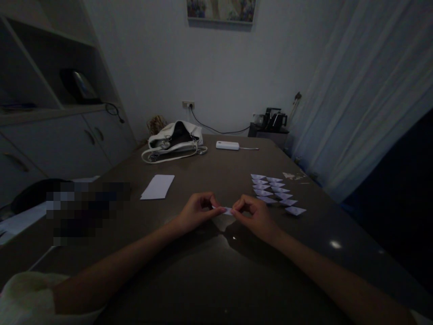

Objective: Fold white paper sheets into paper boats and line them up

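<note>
Between my two hands, just above the table, is a small folded piece of white paper (228, 211). My left hand (199, 210) pinches its left end between thumb and fingers. The right end is pinched the same way by my right hand (254, 216); the fingertips hide both ends. To the right stand several folded paper boats (280, 190) in two uneven columns, the nearest one (295, 211) close to my right wrist. A stack of white paper sheets (158, 187) lies to the left, beyond my left hand.
On the dark table (203, 280), a white handbag (176, 140) sits at the far left and a white power bank (227, 145) with a short cable at the far middle. Paper scraps (293, 176) lie by the right edge. A black kettle (278, 121) stands behind; a curtain (334, 104) hangs right.
</note>
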`<state>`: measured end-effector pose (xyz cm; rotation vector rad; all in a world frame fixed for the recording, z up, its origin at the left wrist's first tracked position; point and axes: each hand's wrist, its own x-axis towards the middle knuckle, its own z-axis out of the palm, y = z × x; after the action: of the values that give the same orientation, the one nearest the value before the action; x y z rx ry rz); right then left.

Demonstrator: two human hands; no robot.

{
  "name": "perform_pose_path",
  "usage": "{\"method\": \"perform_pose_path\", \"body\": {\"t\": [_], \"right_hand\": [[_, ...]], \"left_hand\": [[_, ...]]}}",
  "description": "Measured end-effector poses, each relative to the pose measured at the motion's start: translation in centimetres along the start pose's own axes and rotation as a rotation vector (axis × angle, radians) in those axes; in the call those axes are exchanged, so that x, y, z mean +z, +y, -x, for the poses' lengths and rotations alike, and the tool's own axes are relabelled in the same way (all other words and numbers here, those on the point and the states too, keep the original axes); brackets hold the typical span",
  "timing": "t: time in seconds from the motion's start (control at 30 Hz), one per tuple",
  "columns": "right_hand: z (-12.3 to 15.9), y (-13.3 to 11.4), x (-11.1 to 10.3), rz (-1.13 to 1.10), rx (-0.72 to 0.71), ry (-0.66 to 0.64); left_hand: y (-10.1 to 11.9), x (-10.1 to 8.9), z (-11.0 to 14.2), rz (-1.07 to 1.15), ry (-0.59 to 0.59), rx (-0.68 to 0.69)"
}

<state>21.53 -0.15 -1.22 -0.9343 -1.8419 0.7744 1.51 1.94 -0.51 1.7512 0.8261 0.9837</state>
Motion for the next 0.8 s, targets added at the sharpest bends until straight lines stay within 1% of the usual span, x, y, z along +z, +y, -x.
{"method": "perform_pose_path", "body": {"t": [0.1, 0.3, 0.4, 0.5, 0.6, 0.7, 0.8], "right_hand": [[0.01, 0.13, 0.16, -0.025, 0.068, -0.003], [-0.06, 0.12, 0.26, 0.007, 0.185, -0.178], [-0.05, 0.08, 0.31, 0.007, 0.216, -0.186], [-0.02, 0.03, 0.32, 0.032, 0.213, -0.167], [-0.04, 0.01, 0.22, 0.066, 0.189, -0.151], [-0.09, -0.08, 0.08, 0.092, 0.161, -0.149], [-0.1, -0.31, 0.04, 0.115, 0.128, -0.156]], "left_hand": [[-0.42, 0.04, 0.06, 0.0, 0.02, -0.002], [-0.59, 0.17, 0.29, -0.081, 0.013, 0.02], [-0.6, 0.32, 0.25, -0.067, 0.021, 0.015], [-0.73, 0.39, 0.16, -0.023, -0.01, -0.064], [-0.89, 0.3, 0.14, -0.008, -0.123, -0.176], [-0.97, 0.14, 0.19, -0.028, -0.194, -0.197], [-0.88, 0.09, 0.21, -0.028, -0.188, -0.198]]}}
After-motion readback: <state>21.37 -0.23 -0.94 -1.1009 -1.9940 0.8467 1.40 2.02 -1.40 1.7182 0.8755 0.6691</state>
